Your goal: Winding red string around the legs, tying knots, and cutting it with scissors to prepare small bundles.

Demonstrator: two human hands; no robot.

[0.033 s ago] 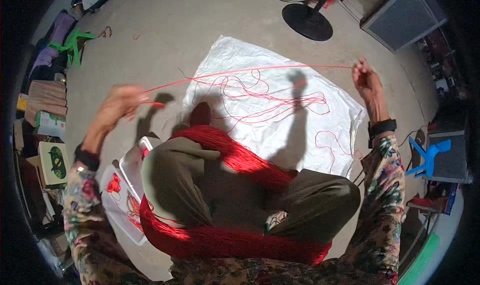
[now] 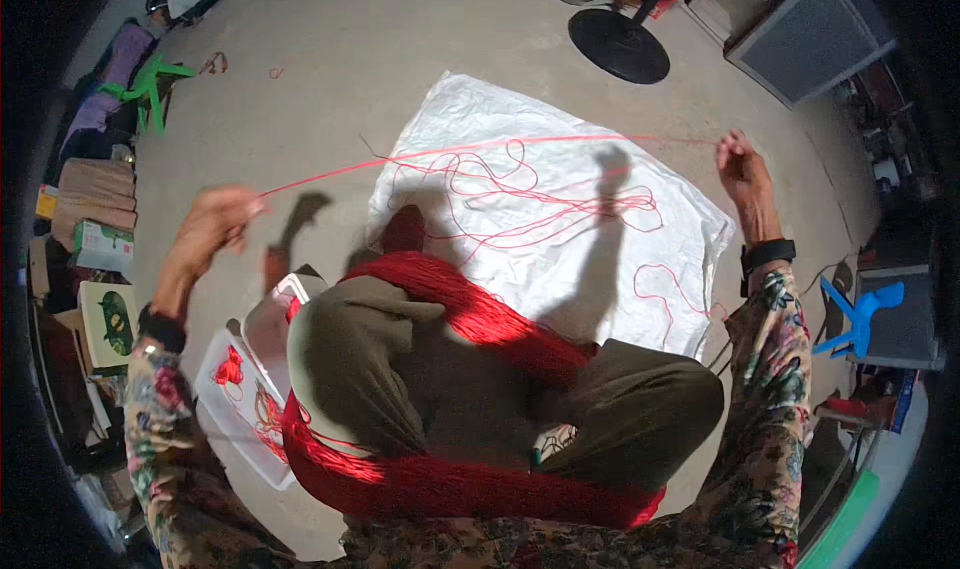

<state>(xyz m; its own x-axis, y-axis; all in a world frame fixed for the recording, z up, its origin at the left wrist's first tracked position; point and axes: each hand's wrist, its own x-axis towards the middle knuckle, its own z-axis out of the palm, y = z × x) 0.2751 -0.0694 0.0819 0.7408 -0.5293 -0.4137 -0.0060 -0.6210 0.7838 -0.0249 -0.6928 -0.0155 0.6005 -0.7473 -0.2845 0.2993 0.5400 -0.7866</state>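
Observation:
A red cord (image 2: 500,143) stretches nearly straight between my two raised hands, above a white cloth. My left hand (image 2: 222,215), slightly blurred, pinches its left end with the fingers closed. At the right end, my right hand (image 2: 740,164) has its fingers together on the cord. More thin red cord (image 2: 560,205) lies in loose loops on the white cloth (image 2: 560,279), and a separate curl rests near its right edge. A thick skein of red cord (image 2: 470,304) passes around my bent knees and across my lap.
White plastic trays (image 2: 215,369) with red and orange cord stand beside my left knee. A green stool (image 2: 150,91) and boxes (image 2: 103,246) line the left side. A black round stand base (image 2: 618,45) is at the back; a blue stool (image 2: 862,314) sits right.
My left hand has moved slightly left, and the red end that stuck out from it no longer shows there. My right hand is a little lower and further right. The cord stays stretched.

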